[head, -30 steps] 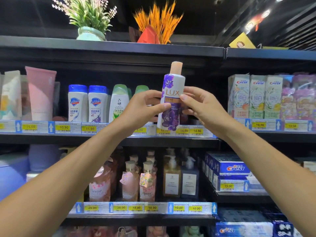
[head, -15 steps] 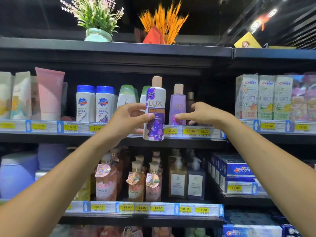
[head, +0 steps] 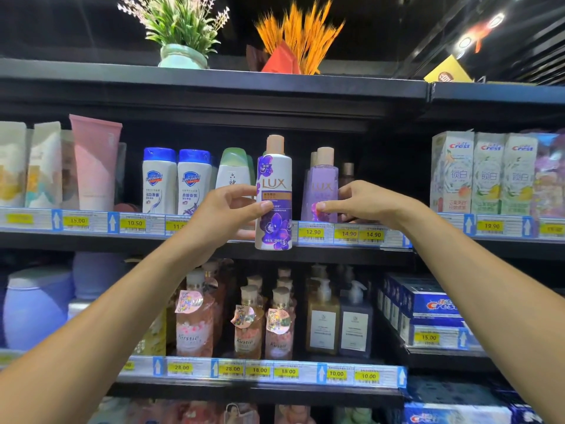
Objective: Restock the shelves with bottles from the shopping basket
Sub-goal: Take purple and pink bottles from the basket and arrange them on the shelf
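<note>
Two bare forearms reach up from the lower corners toward the middle shelf point(head: 91, 241). The left hand point(head: 229, 212) grips a white LUX bottle point(head: 273, 194), thumb across the front label and fingers curled behind its left side. The bottle is upright, cap on top, and hangs just in front of the shelf edge: its base overlaps the price rail point(head: 345, 234) and sits a little lower than the bottles standing on the shelf.

Just to its right, the right hand point(head: 367, 203) holds a purple LUX bottle point(head: 321, 185) that stands on the shelf, thumb laid over the lower front and fingers curled round the right side. The two bottles are near each other but apart.

Farther along the same shelf, to the left, stand two blue-capped Safeguard bottles point(head: 175, 182), and to the right a row of Crest boxes point(head: 486, 172). One level down there are pink bottles with tags point(head: 250, 325) and two pump bottles point(head: 336, 319). On the very top sits a potted plant point(head: 182, 35).
</note>
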{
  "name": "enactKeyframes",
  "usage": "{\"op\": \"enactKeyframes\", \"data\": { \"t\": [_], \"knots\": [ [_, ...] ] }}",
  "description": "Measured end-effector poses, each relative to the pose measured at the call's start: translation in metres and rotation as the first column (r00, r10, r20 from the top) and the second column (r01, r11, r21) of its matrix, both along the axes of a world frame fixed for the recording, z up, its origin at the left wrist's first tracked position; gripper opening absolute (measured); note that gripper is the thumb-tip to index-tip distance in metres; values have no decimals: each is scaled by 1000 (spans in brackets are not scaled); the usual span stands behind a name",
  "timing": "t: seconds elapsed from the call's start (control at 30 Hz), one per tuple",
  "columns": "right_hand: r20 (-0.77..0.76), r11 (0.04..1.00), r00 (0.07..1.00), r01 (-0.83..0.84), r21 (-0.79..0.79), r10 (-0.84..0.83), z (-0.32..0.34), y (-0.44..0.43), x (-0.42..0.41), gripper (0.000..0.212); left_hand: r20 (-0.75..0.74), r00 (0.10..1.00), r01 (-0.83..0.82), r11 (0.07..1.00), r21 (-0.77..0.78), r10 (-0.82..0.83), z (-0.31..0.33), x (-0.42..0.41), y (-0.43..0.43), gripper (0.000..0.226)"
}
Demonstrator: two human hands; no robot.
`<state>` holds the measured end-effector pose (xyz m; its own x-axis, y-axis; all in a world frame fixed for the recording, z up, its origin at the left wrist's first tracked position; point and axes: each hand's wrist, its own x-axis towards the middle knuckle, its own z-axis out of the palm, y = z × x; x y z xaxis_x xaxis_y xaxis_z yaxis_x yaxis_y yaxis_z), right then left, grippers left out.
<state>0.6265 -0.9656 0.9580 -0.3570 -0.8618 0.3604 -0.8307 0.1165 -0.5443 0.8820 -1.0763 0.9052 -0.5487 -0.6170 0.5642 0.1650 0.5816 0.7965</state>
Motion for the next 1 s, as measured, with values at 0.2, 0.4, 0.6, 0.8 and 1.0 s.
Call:
{"op": "enactKeyframes", "data": {
  "t": [0.2,0.4,0.6,0.8,1.0],
  "knots": [
    [12,999,999,-43,-17,43,0,4,0,50,-5,1000,20,999,26,-20,0,1,-1,50],
    [97,989,991,-80,-124,92,1,8,-2,62,19,1000,6,1000,10,-6,-1,3,-1,52],
    [83,986,985,-145,-84,152,1,5,4,40,20,1000,-2,1000,14,2,-2,4,2,56],
    [87,984,983,-155,-91,162,1,-1,8,32,16,1000,4,1000,27,-4,-2,4,2,55],
    [73,986,986,-143,-81,149,0,-4,13,35,9,1000,14,999,31,-14,-1,3,5,52]
  ]
}}
